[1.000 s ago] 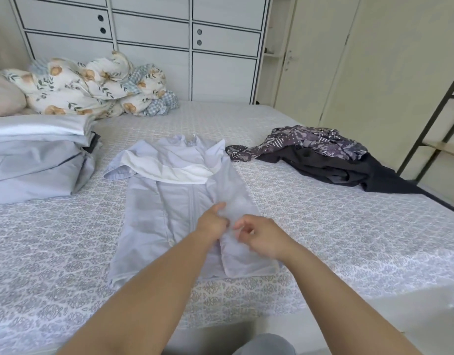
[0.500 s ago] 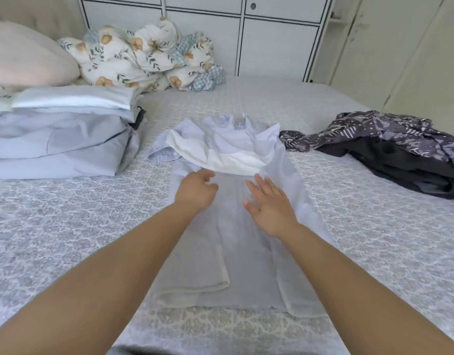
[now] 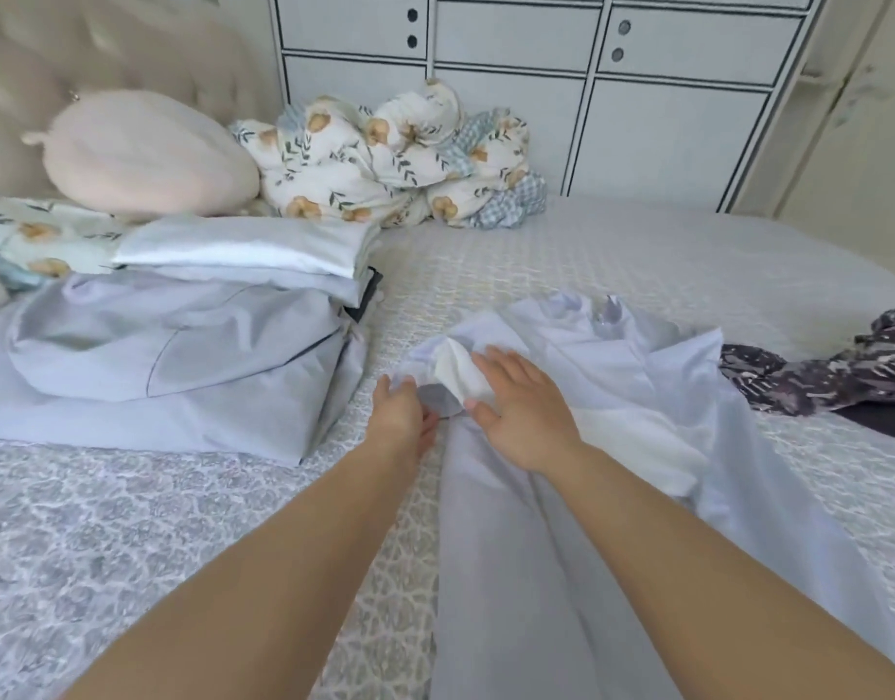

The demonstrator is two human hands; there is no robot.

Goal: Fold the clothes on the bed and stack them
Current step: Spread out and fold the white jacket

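Fig. — Both my hands at the left sleeve of the pale blue garment [image 3: 612, 497].

My left hand [image 3: 402, 414] has its fingers curled round the sleeve's cuff edge; my right hand [image 3: 521, 411] lies flat on the white sleeve fold [image 3: 460, 376], fingers straight and slightly spread. Half a second ago both hands rested mid-body; they have moved up and left to the sleeve, so I judge the sleeve fold is starting. The garment lies lengthwise on the bed [image 3: 536, 255], directly beneath my fingers, with the folded stack [image 3: 182, 336] just left and the dark unfolded clothes [image 3: 814, 381] right.
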